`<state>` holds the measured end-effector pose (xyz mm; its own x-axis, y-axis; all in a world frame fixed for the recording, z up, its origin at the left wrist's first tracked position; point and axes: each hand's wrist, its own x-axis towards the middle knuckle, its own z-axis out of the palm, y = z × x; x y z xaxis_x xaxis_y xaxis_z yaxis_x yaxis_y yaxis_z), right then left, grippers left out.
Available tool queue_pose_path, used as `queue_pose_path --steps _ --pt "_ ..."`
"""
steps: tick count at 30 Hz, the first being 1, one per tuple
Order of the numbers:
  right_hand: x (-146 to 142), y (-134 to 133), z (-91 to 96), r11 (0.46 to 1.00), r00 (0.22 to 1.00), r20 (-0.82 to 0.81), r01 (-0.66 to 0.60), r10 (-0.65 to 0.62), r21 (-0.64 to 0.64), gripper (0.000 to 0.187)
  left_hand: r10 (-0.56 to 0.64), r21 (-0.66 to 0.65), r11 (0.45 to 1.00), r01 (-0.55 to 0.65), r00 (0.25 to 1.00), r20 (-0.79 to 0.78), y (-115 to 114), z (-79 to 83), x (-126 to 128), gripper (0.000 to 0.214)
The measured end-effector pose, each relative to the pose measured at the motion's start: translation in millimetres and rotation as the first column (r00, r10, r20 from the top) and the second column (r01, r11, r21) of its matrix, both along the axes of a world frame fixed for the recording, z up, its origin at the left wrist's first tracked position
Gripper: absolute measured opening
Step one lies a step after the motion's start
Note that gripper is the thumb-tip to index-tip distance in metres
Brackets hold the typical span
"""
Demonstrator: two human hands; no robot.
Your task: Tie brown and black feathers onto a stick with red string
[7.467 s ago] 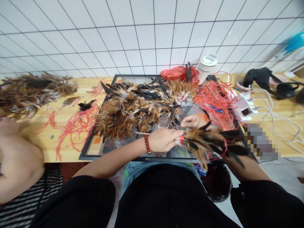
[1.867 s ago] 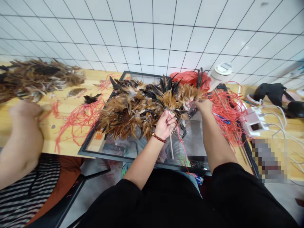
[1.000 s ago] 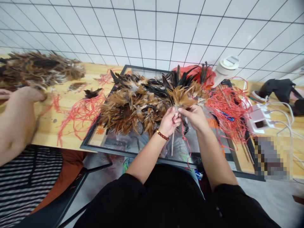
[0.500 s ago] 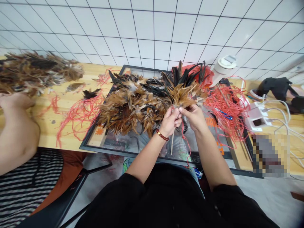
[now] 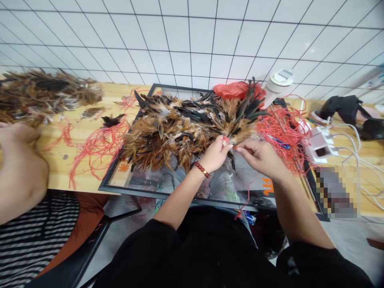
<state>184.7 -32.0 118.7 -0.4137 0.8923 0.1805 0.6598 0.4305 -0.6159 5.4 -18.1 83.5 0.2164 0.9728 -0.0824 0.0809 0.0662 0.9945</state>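
My left hand (image 5: 216,155), a beaded bracelet at its wrist, is closed around the base of a bundle of brown and black feathers (image 5: 243,117). Red string is wrapped at that base. Close beside it, my right hand (image 5: 260,157) pinches the red string (image 5: 248,193), whose loose end hangs down over the front edge of the glass. The feathers fan up and to the right, away from my hands. To the left lies a large heap of similar feathers (image 5: 163,138). The stick seen earlier below my left hand does not show now.
A black-framed glass panel (image 5: 141,193) lies on the wooden table. On the right are a tangle of red string (image 5: 282,128), a white tumbler (image 5: 277,86) and a white charger (image 5: 321,144) with cables. At left, another person's arm (image 5: 22,172) rests near more feathers (image 5: 48,92).
The feather bundle has tipped from upright toward the right. My right hand has moved right and turned, drawing the red string sideways from the base. My left hand keeps its hold.
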Motion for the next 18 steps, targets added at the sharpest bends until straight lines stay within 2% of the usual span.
queue_pose_path --steps 1,2,4,6,8,10,13,15,18 --pt "1.7 -0.1 8.7 0.998 0.995 0.097 -0.028 0.022 0.059 0.025 -0.048 0.106 0.992 0.073 0.973 -0.227 -2.6 4.7 0.4 0.013" --pt "3.2 0.6 16.3 0.994 0.983 0.179 -0.060 0.043 0.090 0.024 -0.085 0.185 0.965 0.184 0.892 -0.444 -5.7 9.9 0.7 0.013" --pt "5.4 4.0 26.9 0.989 0.953 0.287 -0.125 0.097 0.081 0.024 -0.103 0.224 0.891 0.395 0.657 -0.747 -13.1 20.5 1.5 0.019" --pt "7.6 9.8 30.8 0.981 0.932 0.317 -0.193 0.174 0.029 0.023 -0.062 0.211 0.817 0.537 0.446 -0.893 -20.8 28.4 1.7 0.024" --pt "10.7 17.2 29.3 0.972 0.932 0.280 -0.233 0.230 -0.021 0.020 0.031 0.221 0.756 0.616 0.303 -0.953 -27.8 31.9 -0.1 0.031" --pt "15.0 25.5 24.5 0.976 0.957 0.191 -0.209 0.217 -0.063 0.018 0.121 0.241 0.704 0.668 0.221 -0.968 -33.9 31.7 -5.0 0.038" --pt "19.8 36.0 14.5 0.973 0.989 -0.003 -0.147 0.149 -0.178 0.024 0.189 0.234 0.621 0.748 0.147 -0.971 -41.1 29.5 -15.4 0.045" --pt "17.9 40.2 7.2 0.930 0.979 -0.132 -0.192 0.157 -0.312 0.028 0.191 0.211 0.541 0.814 0.126 -0.974 -44.4 28.6 -20.5 0.047" --pt "8.2 43.3 -3.2 0.849 0.947 -0.263 -0.289 0.185 -0.443 0.029 0.165 0.208 0.420 0.883 0.151 -0.975 -45.4 27.9 -23.0 0.050"
